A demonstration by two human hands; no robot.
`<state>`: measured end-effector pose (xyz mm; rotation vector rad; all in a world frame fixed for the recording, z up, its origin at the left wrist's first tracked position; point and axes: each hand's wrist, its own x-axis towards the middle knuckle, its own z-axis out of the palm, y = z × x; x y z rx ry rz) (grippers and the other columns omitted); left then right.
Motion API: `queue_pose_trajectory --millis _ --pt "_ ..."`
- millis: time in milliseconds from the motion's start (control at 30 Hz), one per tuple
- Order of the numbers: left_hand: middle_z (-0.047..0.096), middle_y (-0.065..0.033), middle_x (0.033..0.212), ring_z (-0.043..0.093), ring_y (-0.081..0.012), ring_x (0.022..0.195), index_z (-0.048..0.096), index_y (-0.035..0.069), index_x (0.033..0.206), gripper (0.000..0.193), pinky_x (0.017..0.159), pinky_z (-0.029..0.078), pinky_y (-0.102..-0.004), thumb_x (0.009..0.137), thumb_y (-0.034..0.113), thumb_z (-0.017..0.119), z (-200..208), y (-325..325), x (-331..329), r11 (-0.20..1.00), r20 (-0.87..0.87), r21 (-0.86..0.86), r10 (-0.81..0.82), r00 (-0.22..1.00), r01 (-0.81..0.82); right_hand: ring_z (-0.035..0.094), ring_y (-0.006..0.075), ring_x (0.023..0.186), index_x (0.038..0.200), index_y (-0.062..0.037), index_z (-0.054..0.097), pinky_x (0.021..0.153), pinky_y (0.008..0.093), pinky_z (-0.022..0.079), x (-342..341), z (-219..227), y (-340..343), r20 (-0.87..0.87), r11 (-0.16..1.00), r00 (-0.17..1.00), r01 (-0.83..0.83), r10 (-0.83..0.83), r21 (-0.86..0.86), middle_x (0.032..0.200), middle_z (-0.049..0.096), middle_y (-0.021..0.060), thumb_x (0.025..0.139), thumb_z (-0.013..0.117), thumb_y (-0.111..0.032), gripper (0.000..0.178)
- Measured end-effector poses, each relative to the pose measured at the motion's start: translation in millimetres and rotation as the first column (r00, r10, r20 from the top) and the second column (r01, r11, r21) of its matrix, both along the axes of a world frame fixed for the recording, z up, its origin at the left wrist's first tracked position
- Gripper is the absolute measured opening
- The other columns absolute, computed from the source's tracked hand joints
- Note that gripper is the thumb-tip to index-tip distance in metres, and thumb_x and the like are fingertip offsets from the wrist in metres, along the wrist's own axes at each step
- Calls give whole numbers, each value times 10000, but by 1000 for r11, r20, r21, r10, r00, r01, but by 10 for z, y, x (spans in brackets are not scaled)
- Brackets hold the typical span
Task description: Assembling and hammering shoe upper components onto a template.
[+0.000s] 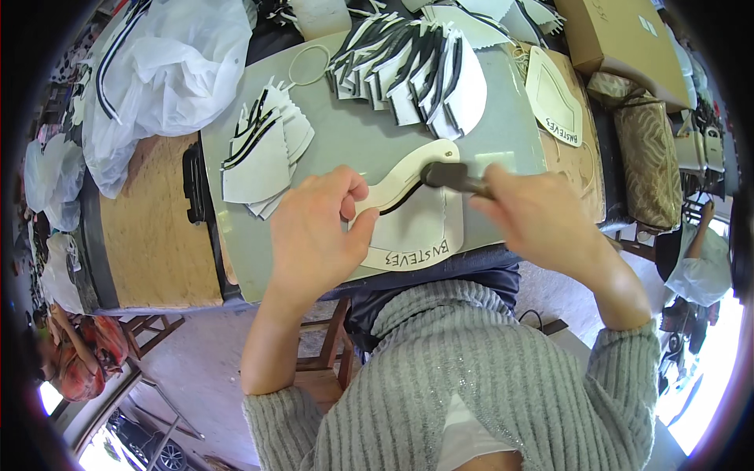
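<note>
In front of me a cream shaped template (450, 245) lies flat, with a white cut piece (408, 231) within its outline. A black strip (402, 201) runs along the piece's curved upper edge. My left hand (318, 235) is closed at the template's left end, thumb and fingers pressing on its edge; what lies under the fingertips is partly hidden. My right hand (542, 216) grips a hammer (446, 175) by its handle. The dark hammer head is over the right end of the black strip, at the template's curved arm; whether it touches I cannot tell.
The grey work mat (330, 133) carries fanned white pieces with black edging (416, 71) and a smaller stack (263, 161). Another cream template (555, 102) lies right, near a cardboard box (628, 47) and a patterned bundle (648, 157). White plastic bags (169, 78) occupy the far left.
</note>
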<state>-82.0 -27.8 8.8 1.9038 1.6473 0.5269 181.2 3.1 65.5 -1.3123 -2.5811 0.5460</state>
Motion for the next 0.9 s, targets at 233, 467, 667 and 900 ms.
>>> queue_pose_trajectory --millis 233,467,667,900 --pt "532 -9 685 488 -152 606 599 65 1016 291 593 435 -299 766 92 745 17 12 14 999 -6 -34 10 1000 -10 652 386 638 877 -14 547 586 486 505 25 -43 29 53 991 995 84 -79 -100 650 634 169 987 566 -323 329" --pt "549 -22 683 545 -197 640 592 75 997 245 608 441 -347 786 115 711 57 29 9 996 -21 -89 1 1000 -3 649 393 635 894 -13 559 586 495 510 -42 -91 36 183 985 983 22 10 -172 643 630 174 988 565 -334 335" --pt "592 -57 652 619 -270 632 575 87 1000 235 591 457 -408 809 152 696 127 -34 45 990 -41 -138 6 999 -12 613 391 611 894 -15 514 563 477 462 57 -349 63 43 994 998 40 -35 -104 641 594 182 987 578 -277 285" --pt "642 -96 780 636 -253 707 578 38 1008 229 613 482 -368 819 79 700 173 -154 299 992 -150 5 -124 981 126 587 81 513 929 -24 516 399 219 388 155 -415 -152 -432 558 588 40 -683 -829 658 592 15 1057 496 -244 256"
